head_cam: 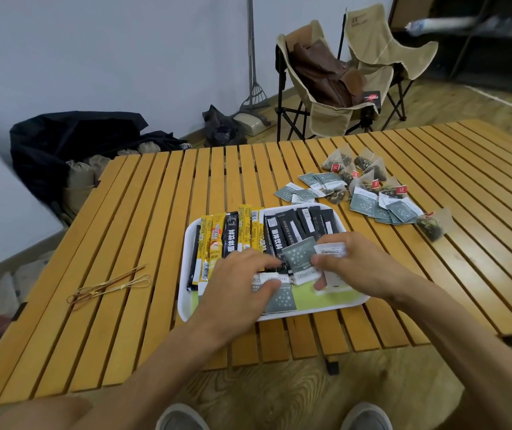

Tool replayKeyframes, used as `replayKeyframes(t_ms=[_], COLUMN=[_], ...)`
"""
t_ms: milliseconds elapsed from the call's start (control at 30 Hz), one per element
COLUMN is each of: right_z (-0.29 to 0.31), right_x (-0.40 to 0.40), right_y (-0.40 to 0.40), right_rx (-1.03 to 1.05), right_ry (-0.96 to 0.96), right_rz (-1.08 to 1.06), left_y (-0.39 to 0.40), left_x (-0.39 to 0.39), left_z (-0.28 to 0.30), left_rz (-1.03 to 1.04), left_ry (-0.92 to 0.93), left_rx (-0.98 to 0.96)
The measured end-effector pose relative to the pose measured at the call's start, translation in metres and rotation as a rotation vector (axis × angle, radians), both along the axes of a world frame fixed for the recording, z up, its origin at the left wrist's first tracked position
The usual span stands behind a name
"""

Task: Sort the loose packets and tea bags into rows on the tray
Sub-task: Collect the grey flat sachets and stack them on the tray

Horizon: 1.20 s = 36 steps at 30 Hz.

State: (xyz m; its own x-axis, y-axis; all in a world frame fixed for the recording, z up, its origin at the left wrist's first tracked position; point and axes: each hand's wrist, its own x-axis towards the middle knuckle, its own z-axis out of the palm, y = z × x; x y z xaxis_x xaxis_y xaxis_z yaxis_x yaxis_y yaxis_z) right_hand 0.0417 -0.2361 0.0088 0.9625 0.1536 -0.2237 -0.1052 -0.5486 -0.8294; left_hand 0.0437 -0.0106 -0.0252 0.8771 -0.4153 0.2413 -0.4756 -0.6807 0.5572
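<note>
Desk: we see a slatted yellow wooden desk [143, 243] carrying everything.
Tray: a white tray [186, 305] sits near the desk's middle, just ahead of us.
Stick packets: yellow and black stick packets [217, 240] lie side by side across the tray's 10 o'clock part; more black stick packets [298, 226] fill its 12 to 1 o'clock part.
Left hand: our left hand [236, 283] lies palm down over the tray's 7 o'clock area, fingers spread flat, pressing on a grey-green sachet [279, 299] lying there.
Right hand: our right hand [357, 268] is at the tray's 4 o'clock side, thumb and fingers pinched on a white sachet [330, 250], which touches another grey-green starred sachet [299, 256] between both hands.
Loose sachets: a scatter of grey-green sachets [363, 203] rests on the desk at 2 o'clock from the tray, well apart from it.
Tea bags: pyramid tea bags [351, 167] with red tags are mixed among and beyond those sachets; one tea bag [433, 226] lies alone at 3 o'clock.
Ties: thin looped ties [109, 287] lie at 9 o'clock from the tray.
</note>
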Motion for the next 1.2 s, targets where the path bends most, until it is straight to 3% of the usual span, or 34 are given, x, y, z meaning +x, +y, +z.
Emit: replayKeyframes(t_ms=[67,133,300,567,767,833,1000,1200], right_z=[0.001,0.002,0.001,-0.002,-0.005,-0.010,-0.019,-0.031], right_x=[-0.001,-0.002,0.000,0.004,0.008,0.009,0.008,0.008], right_y=[0.003,0.007,0.015,0.016,0.012,0.015,0.023,0.037], right_rx=[0.031,0.011,-0.040,0.094,0.120,0.121,-0.041,-0.317], right_ry=[-0.019,-0.029,-0.071,-0.141,-0.068,-0.045,0.017,-0.077], right_rz=[0.030,0.076,0.082,-0.066,-0.183,-0.193,-0.080,-0.061], left_y=[-0.004,-0.009,-0.014,-0.006,-0.002,0.000,0.014,0.025], left_x=[0.000,0.002,0.009,0.013,0.008,0.007,0.009,0.003], left_z=[0.009,0.015,0.020,0.017,0.017,0.013,0.005,-0.003], left_rz=[0.034,0.041,0.016,0.022,0.091,0.044,0.077,0.028], left_ry=[0.094,0.111,0.082,0.269,0.580,0.537,0.161,0.138], left_rx=[-0.221,-0.280,-0.214,-0.208,-0.550,-0.389,0.045,0.244])
